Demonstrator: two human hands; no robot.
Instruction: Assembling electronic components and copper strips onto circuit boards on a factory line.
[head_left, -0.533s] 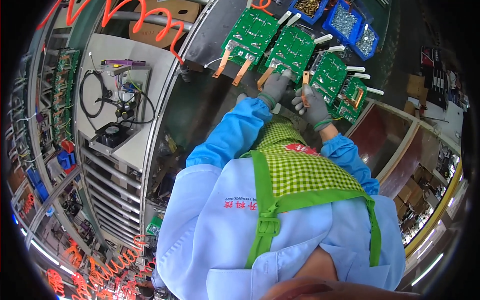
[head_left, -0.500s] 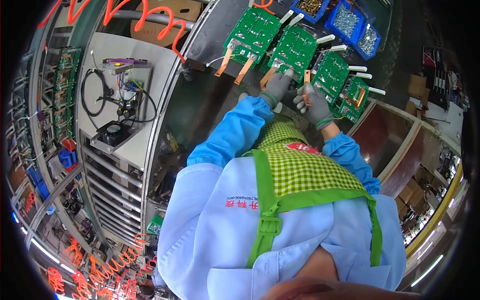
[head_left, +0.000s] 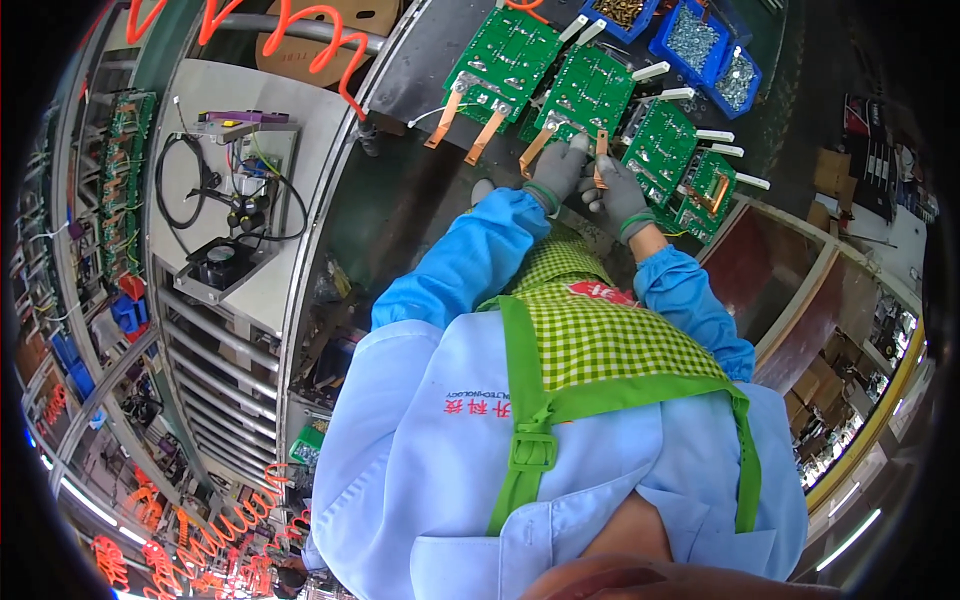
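Note:
Green circuit boards stand in a row on the dark bench. At the near edge of the second circuit board (head_left: 588,88) is my left hand (head_left: 558,168), gloved in grey, its fingers drawn together; what they hold, if anything, is hidden. A bent copper strip (head_left: 538,150) juts from that board beside my left thumb. My right hand (head_left: 618,195), also gloved, pinches another copper strip (head_left: 601,155), upright against the same board's near right corner. The first circuit board (head_left: 505,60), at the left, carries two copper strips (head_left: 484,138). More circuit boards (head_left: 660,150) lie to the right.
Blue bins of brass-coloured and silver fasteners (head_left: 690,42) sit at the far right of the bench. White posts (head_left: 652,70) stick out from the boards. A coiled orange air hose (head_left: 300,35) hangs at the upper left, above a fixture with black cables (head_left: 250,200).
My right hand has moved left and slightly away from me, bringing its copper strip to the second board's edge beside my left fingers. The left hand stays at that board.

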